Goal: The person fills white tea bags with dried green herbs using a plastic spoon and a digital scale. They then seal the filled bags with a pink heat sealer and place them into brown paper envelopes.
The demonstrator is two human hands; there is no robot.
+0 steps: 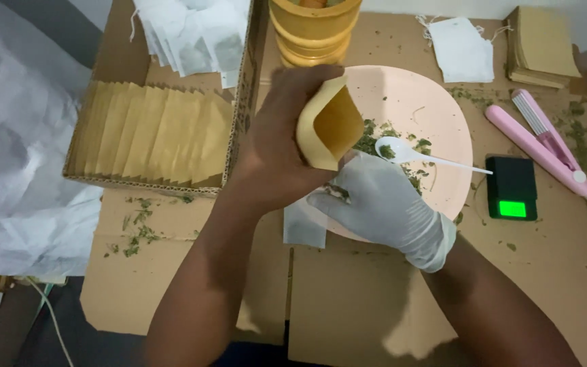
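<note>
The bare left hand [276, 146] holds a small tan paper pouch [329, 124] upright above the near edge of a round pale pink plate [436, 102], its fingers clasped around the pouch's lower half so that the mouth stands open and faces the camera. Just beside it, the right hand [382, 204], in a white glove, pinches a small bit of dried green herb [338, 193] between thumb and fingertips, close under the pouch. On the plate lies a loose scatter of the same green leaf [368, 141], and a white plastic spoon [409, 153] rests across it with its bowl in the herb and its handle pointing right. Behind the plate stands a stack of yellow tubs [314, 30]. To the right of the plate, on the flattened cardboard [348, 292] that covers the bench, sits a small black pocket scale [511, 188] with a lit green display, and beyond it a pink hand-held heat sealer [538, 139] lies at a slant with its cord trailing off the edge. At the far right is a pile of flat tan pouches [541, 47], with a white filter bag [462, 49] beside it. On the left, a shallow cardboard box [239, 115] holds a row of tan pouches [151, 132] standing on edge, with more white filter bags [195, 34] behind. Herb crumbs [134, 234] lie on the cardboard below the box.
</note>
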